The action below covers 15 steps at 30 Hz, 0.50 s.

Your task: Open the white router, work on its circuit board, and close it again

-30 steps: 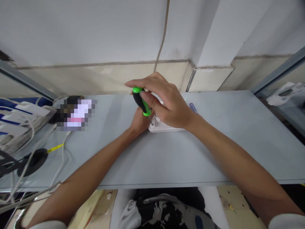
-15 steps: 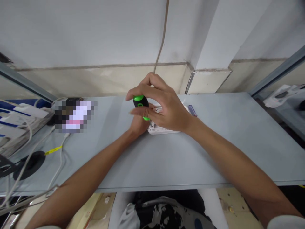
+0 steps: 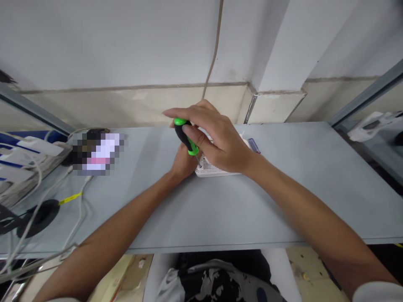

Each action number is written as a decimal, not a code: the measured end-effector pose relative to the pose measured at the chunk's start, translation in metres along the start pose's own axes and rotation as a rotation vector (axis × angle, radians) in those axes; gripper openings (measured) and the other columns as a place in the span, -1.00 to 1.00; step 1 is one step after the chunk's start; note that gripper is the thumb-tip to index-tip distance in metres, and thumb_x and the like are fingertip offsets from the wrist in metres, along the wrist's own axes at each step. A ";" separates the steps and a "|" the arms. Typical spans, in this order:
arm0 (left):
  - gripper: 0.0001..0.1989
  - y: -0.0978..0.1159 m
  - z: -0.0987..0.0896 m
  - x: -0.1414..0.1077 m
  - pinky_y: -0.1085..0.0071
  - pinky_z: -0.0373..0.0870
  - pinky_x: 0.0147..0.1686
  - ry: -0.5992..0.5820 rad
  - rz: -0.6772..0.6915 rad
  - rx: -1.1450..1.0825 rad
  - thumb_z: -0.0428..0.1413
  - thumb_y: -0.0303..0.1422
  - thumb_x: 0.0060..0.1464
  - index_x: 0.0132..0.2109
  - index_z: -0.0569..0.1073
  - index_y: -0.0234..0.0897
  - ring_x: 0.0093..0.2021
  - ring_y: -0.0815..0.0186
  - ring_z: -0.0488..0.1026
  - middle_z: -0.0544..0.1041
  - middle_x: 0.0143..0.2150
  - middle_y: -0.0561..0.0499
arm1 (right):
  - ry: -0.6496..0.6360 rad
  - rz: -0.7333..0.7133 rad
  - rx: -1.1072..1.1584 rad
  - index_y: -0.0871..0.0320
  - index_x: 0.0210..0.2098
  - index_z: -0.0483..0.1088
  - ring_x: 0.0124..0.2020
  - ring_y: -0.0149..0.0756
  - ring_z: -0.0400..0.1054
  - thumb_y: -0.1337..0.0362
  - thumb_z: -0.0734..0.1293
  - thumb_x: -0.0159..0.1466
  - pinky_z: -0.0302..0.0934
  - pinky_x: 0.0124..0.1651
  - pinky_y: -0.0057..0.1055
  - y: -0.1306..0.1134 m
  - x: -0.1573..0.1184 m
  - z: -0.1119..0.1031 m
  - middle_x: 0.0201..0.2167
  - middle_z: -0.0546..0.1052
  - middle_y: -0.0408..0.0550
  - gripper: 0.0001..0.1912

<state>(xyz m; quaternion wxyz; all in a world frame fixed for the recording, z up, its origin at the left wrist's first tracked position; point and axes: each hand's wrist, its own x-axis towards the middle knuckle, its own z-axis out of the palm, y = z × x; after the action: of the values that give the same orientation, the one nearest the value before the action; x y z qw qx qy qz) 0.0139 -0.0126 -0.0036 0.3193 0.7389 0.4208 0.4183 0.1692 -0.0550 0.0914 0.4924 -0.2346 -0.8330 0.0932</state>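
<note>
White plastered wall [image 3: 110, 42] with a cream lower band [image 3: 132, 105] rises behind a pale grey tabletop [image 3: 252, 209], and a thin beige cable [image 3: 214, 42] runs down the wall towards the far edge. Near the middle of the far half of the tabletop sits a white perforated plastic device [image 3: 217, 170], low and flat. The person's hands are together over its left end. The right hand [image 3: 218, 138] comes from the lower right and wraps over a black-and-green screwdriver [image 3: 185, 136], its fingers around the handle, with the thin metal shaft [image 3: 198, 160] angled down to the device's left corner. The left hand [image 3: 183, 161] comes from the lower left and sits against that same corner, directly under the tool. Its fingers are hidden, so whether it clamps the casing cannot be told, though its position suggests it is bracing the device against the turning tool. Just beyond the device, near the far edge, lies a small blue-handled tool [image 3: 254, 145]. Towards the left edge are a pixelated object [image 3: 97, 154], white cables [image 3: 75, 214], a round black disc [image 3: 37, 218] and a stack of blue-and-white printed packaging [image 3: 28, 163].
</note>
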 end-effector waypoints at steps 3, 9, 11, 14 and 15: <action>-0.87 -0.002 -0.001 0.001 0.12 0.55 -0.02 -0.023 0.012 0.019 0.14 -0.24 0.32 -0.18 0.43 -0.18 0.05 0.05 0.52 0.59 -0.20 -0.12 | 0.015 0.004 -0.049 -0.03 0.20 0.45 0.07 -0.22 0.41 0.02 0.13 0.58 0.40 0.21 -0.11 0.003 0.000 0.002 -0.01 0.51 -0.04 -0.62; -0.84 -0.003 0.000 0.000 0.17 0.57 -0.07 0.000 0.003 0.023 0.11 -0.20 0.35 -0.17 0.43 -0.17 0.02 0.08 0.54 0.57 -0.24 -0.08 | -0.017 -0.009 -0.093 -0.15 0.34 0.34 0.07 -0.24 0.40 0.23 -0.01 0.60 0.38 0.25 -0.07 0.006 -0.001 0.004 -0.11 0.47 -0.07 -0.53; -0.83 -0.002 0.000 -0.001 0.17 0.56 -0.06 -0.005 0.005 0.025 0.11 -0.20 0.36 -0.16 0.43 -0.18 0.01 0.09 0.54 0.57 -0.23 -0.08 | -0.020 -0.002 -0.095 -0.14 0.31 0.38 0.06 -0.23 0.40 0.17 0.04 0.61 0.38 0.25 -0.06 0.005 -0.001 0.003 -0.09 0.48 -0.07 -0.57; -0.81 0.000 0.000 -0.001 0.17 0.56 -0.05 -0.010 -0.005 -0.012 0.10 -0.21 0.38 -0.22 0.42 -0.18 -0.01 0.10 0.55 0.57 -0.27 -0.09 | 0.023 -0.001 -0.086 -0.08 0.19 0.47 0.05 -0.23 0.40 0.02 0.13 0.58 0.40 0.21 -0.12 0.006 -0.001 0.003 -0.03 0.45 -0.05 -0.62; -0.81 0.000 0.001 -0.001 0.16 0.56 -0.02 0.002 -0.011 -0.033 0.12 -0.21 0.37 -0.22 0.42 -0.18 0.02 0.08 0.55 0.57 -0.26 -0.09 | 0.040 -0.012 -0.076 -0.06 0.19 0.47 0.04 -0.24 0.40 0.02 0.12 0.58 0.40 0.20 -0.13 0.007 -0.001 0.003 -0.05 0.44 -0.05 -0.61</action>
<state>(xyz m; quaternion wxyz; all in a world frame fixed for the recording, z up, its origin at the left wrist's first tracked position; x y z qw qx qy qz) 0.0142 -0.0140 -0.0040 0.3335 0.7308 0.4182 0.4241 0.1689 -0.0493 0.0862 0.5002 -0.2497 -0.8274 0.0539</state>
